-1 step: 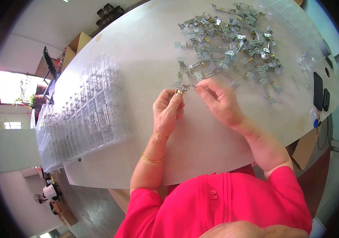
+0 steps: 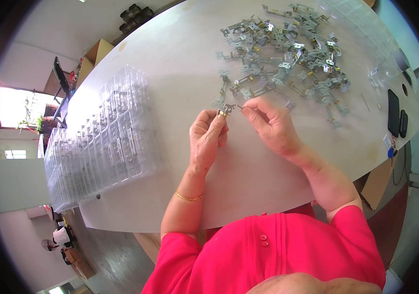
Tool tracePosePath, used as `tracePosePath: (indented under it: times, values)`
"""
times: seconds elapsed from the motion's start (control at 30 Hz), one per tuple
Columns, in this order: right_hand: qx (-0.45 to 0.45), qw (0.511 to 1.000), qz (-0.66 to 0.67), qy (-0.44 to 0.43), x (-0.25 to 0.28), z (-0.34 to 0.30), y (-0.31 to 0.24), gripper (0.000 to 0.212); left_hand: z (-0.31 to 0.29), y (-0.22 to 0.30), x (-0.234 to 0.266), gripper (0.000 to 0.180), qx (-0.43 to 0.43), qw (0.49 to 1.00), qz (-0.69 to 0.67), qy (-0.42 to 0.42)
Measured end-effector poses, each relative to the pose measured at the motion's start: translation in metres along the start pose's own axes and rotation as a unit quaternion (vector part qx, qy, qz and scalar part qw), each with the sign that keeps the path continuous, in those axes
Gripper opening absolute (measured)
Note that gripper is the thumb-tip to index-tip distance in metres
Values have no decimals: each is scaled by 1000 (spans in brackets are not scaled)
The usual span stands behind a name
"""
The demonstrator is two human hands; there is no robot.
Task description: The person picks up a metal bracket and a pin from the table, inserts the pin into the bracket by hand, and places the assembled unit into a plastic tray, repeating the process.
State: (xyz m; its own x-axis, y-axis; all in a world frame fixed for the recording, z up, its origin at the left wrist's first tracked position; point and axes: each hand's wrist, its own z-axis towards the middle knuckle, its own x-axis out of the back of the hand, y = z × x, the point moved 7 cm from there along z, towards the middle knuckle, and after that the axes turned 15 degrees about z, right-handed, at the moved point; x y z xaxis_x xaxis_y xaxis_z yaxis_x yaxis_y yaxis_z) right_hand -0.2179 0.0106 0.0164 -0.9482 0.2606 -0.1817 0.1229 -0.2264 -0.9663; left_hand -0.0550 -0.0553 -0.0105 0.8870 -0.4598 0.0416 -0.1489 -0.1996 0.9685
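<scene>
My left hand point(image 2: 207, 134) is closed, pinching a small metal bracket point(image 2: 226, 110) with a brass-coloured part between thumb and fingers. Just to its right, my right hand point(image 2: 271, 125) holds a thin dark pin-like piece point(image 2: 240, 107) between thumb and forefinger. The tip of that piece is close to the bracket; whether they touch I cannot tell. Beyond both hands lies a loose heap of similar metal brackets point(image 2: 285, 63), some with brass-coloured parts. One bracket point(image 2: 223, 88) from the heap's near left edge lies just past my left hand.
Stacked clear plastic trays point(image 2: 116, 142) filled with metal parts stand on the left of the pale table point(image 2: 185, 59). Toward the right edge are a black phone point(image 2: 393, 112), a small black case point(image 2: 403, 123), keys point(image 2: 391, 151), a thin rod point(image 2: 365, 102) and clear plastic packaging point(image 2: 383, 73).
</scene>
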Motion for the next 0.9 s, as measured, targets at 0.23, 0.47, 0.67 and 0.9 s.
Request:
tracePosePath:
  times: [0.23,0.47,0.67,0.9]
  values:
    - [-36,999,-34,-18,-4,-1,5,9,-1,0,0,13,-12,1000,3,-4]
    - [-27,998,-49,-11,-4,-1,6,11,-2,6,2,13,-87,987,128,39]
    - [-70,997,-15,-36,-7,-1,4,11,-6,13,-4,8,-179,951,248,55]
    - [-211,964,148,-64,-4,0,19,17,-7,12,-7,6,-184,952,242,24]
